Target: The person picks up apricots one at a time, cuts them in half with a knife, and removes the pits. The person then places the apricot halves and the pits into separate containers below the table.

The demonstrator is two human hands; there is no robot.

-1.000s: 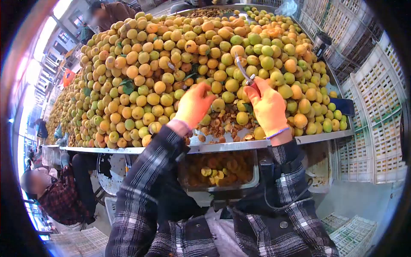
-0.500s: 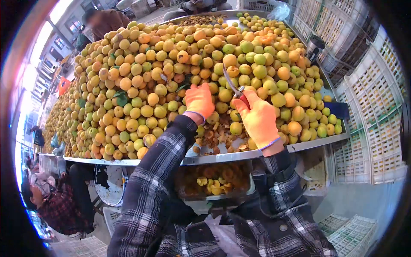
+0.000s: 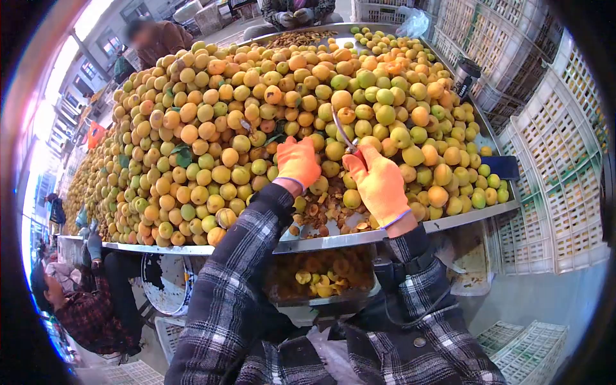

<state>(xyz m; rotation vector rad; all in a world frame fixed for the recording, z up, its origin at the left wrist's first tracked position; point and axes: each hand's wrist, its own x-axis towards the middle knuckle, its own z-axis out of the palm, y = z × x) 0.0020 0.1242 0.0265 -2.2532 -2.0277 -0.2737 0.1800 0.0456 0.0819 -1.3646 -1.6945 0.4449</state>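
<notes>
My right hand (image 3: 380,187), in an orange glove, is closed round the handle of a curved knife (image 3: 342,130). Its thin blade points up and away over the fruit. To the left, my left hand (image 3: 298,162), also gloved in orange, has its fingers curled against the pile of apricots (image 3: 205,151). Whatever those fingers grip is hidden behind the glove. Below and between the hands, cut apricot pieces (image 3: 333,208) lie on the metal table (image 3: 333,242). Under the table's front edge, a tub (image 3: 371,282) holds apricot halves (image 3: 321,282).
Stacked plastic crates (image 3: 545,186) line the right side. A dark phone (image 3: 502,167) and a black cup (image 3: 467,76) rest along the table's right edge. A round basin (image 3: 165,289) stands lower left. Other people sit at the left and across the table.
My right hand has shifted slightly left with the knife, closer to my left hand. The view has tilted a little. At left, another person's gloved hand shows more at the table edge.
</notes>
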